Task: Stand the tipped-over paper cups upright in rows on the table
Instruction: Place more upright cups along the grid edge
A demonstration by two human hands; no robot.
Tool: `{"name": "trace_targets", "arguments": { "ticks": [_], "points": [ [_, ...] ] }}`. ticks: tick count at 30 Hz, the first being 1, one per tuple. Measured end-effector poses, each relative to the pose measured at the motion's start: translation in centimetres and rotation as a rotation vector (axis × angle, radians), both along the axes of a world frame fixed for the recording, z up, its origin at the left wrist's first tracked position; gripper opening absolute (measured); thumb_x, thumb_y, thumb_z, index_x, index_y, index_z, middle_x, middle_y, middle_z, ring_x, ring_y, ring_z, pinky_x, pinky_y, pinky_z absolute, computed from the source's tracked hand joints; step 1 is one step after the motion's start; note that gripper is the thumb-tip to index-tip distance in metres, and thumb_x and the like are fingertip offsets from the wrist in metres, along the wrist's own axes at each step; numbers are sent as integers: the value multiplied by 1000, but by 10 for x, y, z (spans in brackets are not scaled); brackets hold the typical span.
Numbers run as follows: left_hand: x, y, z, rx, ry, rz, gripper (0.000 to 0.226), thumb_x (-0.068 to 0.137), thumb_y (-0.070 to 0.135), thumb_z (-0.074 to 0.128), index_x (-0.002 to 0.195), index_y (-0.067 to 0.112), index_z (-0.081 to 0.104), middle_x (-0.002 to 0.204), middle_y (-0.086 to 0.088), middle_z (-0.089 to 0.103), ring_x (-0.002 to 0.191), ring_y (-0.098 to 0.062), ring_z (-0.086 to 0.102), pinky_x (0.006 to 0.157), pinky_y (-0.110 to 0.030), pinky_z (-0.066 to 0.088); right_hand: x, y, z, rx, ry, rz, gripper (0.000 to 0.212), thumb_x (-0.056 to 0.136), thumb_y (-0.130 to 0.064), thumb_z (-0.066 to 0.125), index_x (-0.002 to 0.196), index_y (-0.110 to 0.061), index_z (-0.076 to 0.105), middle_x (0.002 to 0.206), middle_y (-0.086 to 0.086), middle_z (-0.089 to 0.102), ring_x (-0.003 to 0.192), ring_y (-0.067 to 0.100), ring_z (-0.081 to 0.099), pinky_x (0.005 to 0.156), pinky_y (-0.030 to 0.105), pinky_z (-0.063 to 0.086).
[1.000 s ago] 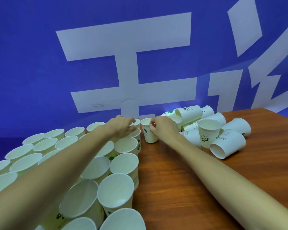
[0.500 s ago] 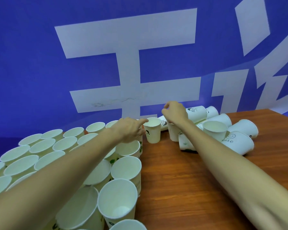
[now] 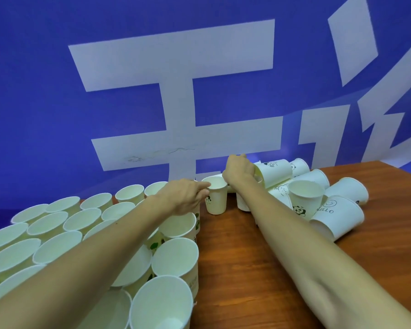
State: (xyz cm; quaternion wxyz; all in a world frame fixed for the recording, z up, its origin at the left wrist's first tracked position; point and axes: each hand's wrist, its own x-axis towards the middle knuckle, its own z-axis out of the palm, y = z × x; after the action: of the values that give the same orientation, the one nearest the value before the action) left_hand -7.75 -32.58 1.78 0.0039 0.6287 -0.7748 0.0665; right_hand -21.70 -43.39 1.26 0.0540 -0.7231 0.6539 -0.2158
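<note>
White paper cups stand upright in rows [image 3: 86, 219] across the left of the wooden table [image 3: 259, 269]. One more upright cup [image 3: 216, 200] stands at the far end of the rightmost row, and my left hand [image 3: 185, 198] pinches its near rim with index finger and thumb. A pile of tipped-over cups [image 3: 337, 214] lies at the back right. My right hand [image 3: 239, 172] reaches over the pile's left end, fingers curled on the rim of a tipped cup [image 3: 274, 172] on top. A panda-printed cup [image 3: 305, 200] stands upright within the pile.
A blue wall with large white characters [image 3: 176, 67] rises right behind the table's far edge. Bare wood lies between the rows and the pile, under my right forearm. The table's right edge runs past the pile.
My right hand let go of the upright cup and moved back and right onto the pile. My left hand shifted right from the row to that cup's rim.
</note>
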Motion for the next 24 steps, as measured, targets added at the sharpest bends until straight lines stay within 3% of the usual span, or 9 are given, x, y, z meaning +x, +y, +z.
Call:
{"name": "trace_targets", "arguments": {
  "ticks": [3,8,11,14,18,24],
  "points": [
    [1,-2,0,10,34,3,46,103,42,28,145,26,39,143,-4,50,129,-23,48,105,-40,41,-4,-2,1,55,-13,-13,17,89,-10,57,105,-11,57,114,9,61,101,26,58,74,34,43],
    [1,-4,0,18,67,28,45,103,41,30,141,24,45,138,-4,54,124,-22,51,103,-37,42,-9,-1,2,32,-9,-19,11,87,-3,56,92,-11,52,109,9,65,90,24,56,71,30,42],
    [1,-6,-1,25,78,27,43,103,41,31,137,23,49,131,-4,59,117,-22,55,98,-38,45,-10,-4,0,6,-4,-18,11,88,-3,56,95,-12,55,109,9,65,86,23,52,70,30,42],
    [1,-6,-1,29,74,32,43,103,41,31,137,22,49,129,-4,60,116,-21,56,97,-37,46,-11,-7,5,-50,-13,-24,16,88,-5,57,103,-10,60,108,9,64,95,25,60,69,29,41],
    [1,-7,0,40,78,29,42,103,41,32,135,23,51,126,-3,61,111,-20,57,95,-38,48,-9,-15,13,-134,-34,-38,9,87,-3,54,90,-12,55,96,9,60,82,26,55,67,30,40],
    [-1,-9,2,52,62,24,40,103,41,32,130,21,53,121,-4,63,107,-21,59,92,-37,49,-6,-27,1,-17,63,-35,21,94,-18,54,113,-10,58,117,12,61,116,30,46,86,33,42]
  ]
}}
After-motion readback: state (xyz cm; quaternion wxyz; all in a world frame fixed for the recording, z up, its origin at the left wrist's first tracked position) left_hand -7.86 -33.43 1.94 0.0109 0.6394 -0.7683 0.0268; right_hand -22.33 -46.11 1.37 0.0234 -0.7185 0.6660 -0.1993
